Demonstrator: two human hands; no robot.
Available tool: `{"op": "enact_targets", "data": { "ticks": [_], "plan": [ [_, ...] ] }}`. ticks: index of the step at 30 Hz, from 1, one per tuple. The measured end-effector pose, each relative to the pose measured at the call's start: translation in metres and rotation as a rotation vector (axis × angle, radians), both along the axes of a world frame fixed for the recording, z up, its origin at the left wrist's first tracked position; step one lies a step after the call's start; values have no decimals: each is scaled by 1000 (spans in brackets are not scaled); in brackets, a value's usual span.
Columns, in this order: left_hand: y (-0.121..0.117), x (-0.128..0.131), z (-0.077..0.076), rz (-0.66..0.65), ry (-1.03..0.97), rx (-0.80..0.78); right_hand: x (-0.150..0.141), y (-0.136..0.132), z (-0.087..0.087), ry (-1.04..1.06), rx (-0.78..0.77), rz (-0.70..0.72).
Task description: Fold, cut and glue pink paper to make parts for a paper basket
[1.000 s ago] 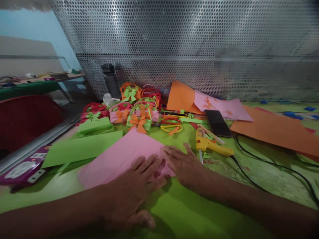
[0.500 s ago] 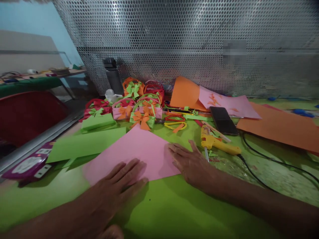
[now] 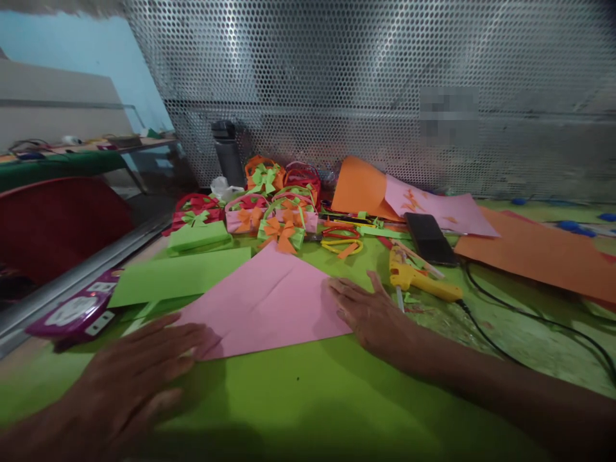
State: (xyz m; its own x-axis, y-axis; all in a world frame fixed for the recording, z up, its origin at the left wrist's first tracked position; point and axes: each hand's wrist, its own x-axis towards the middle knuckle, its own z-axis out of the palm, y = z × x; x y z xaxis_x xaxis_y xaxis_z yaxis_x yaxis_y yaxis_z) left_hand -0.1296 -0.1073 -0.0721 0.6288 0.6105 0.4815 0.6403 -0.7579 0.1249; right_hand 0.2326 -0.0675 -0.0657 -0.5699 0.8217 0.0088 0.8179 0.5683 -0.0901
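A pink paper sheet (image 3: pixel 269 308), folded into a rough triangle with a crease across it, lies on the green tabletop (image 3: pixel 308 410). My left hand (image 3: pixel 139 372) rests at the sheet's left corner, fingers stretched out, fingertips on the paper. On the right corner my right hand (image 3: pixel 368 314) lies flat with its thumb apart. Green folded paper (image 3: pixel 180 276) is just beyond my left hand. A yellow hot glue gun (image 3: pixel 423 282) lies to the right of my right hand.
Small paper baskets (image 3: pixel 283 224) with bows stand at the back, beside a dark bottle (image 3: pixel 228 157). A phone (image 3: pixel 429 239), orange paper (image 3: pixel 534 250) and the glue gun's black cable (image 3: pixel 500 314) are on the right. A purple power strip (image 3: pixel 79 314) sits at the left edge.
My left hand has slid left along the pink sheet, from near its middle to its left corner. My right hand has stayed on the right corner. The view has shifted slightly.
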Motion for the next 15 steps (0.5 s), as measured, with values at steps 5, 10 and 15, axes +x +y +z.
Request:
{"op": "enact_targets", "data": {
  "ticks": [5,10,15],
  "plan": [
    [33,58,38,-243,104,182,-14,6,2,21,23,33],
    [59,116,34,-439,112,101,-26,19,9,34,46,143],
    [58,102,23,-385,339,-207,-29,25,8,101,23,215]
  ]
}}
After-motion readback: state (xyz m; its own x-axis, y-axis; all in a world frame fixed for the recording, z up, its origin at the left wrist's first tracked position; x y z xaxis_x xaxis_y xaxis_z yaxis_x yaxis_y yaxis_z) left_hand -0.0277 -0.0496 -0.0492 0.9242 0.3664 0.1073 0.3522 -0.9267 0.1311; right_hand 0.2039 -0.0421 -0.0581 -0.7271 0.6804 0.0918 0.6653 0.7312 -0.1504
